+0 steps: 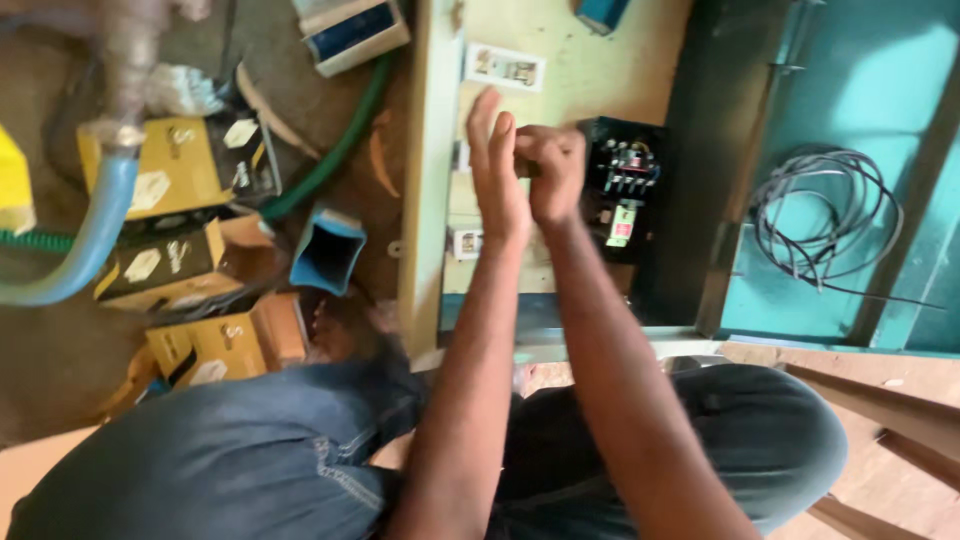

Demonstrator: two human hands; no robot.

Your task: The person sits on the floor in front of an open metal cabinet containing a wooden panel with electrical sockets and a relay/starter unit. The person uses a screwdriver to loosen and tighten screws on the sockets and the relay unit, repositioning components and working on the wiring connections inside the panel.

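Overhead, the view looks down on a crouching person whose two forearms reach out from the knees to a pale wooden board (600, 70) lying flat on the floor. The left hand (497, 165) is held open, fingers (484, 120) straight and together, pointing to the far side, its palm turned toward the other hand. The right hand (552, 172) is curled into a loose fist just beside it, knuckles touching or nearly touching the left palm; whether anything small is pinched inside the curled fingers cannot be told, since the hand hides it.

Just right of the right hand sits a black electrical switch box (625, 185), open, with a row of terminals and a small red and white label showing inside. The fist is close to its left edge but apart from the terminals. On the far side of the hands a white socket plate (505, 66) is fixed to the board, and a smaller white fitting (465, 243) lies near the left wrist.

To the left the board ends at a raised wooden edge (428, 170), beyond which the floor is crowded: yellow cartons (165, 165), a blue open box (327, 250), a green hose (335, 150) and a thick blue hose (95, 225). To the right, past a dark strip, a teal panel (870, 100) carries a coil of grey cable (825, 215). Bare board shows on the far side of the switch box; the near side is closed in by the person's knees in blue jeans (250, 460).
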